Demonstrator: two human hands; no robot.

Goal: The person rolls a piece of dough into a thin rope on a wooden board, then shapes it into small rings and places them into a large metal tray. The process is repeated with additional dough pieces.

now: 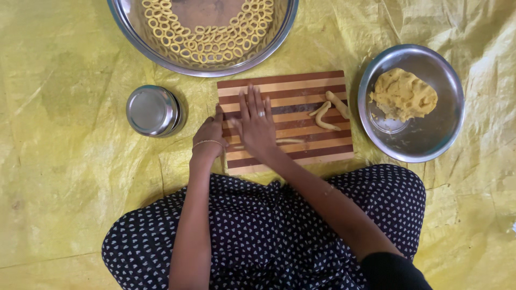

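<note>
A crinkled yellow plastic sheet [64, 161] covers the floor, and the person sits on it in a dark dotted garment. A striped wooden cutting board [301, 86] lies directly in front of the knees. The right hand [256, 126] lies flat on the board, fingers spread and extended, palm pressing a thin dough strand [289, 140] whose end shows just beside the hand. The left hand [210, 137] rests at the board's left edge, fingers curled against it, holding nothing visible. Two short dough rolls [329, 111] lie on the board's right part, not yet thinned. The large steel basin [285, 27] beyond the board holds many finished dough rings [204, 45]. The steel bowl [424, 139] to the right contains a sizeable dough lump [403, 95], so, judging by this, much shaping remains. A closed round steel container [153, 110] stands left of the board. No packages, labels or signs are visible.
</note>
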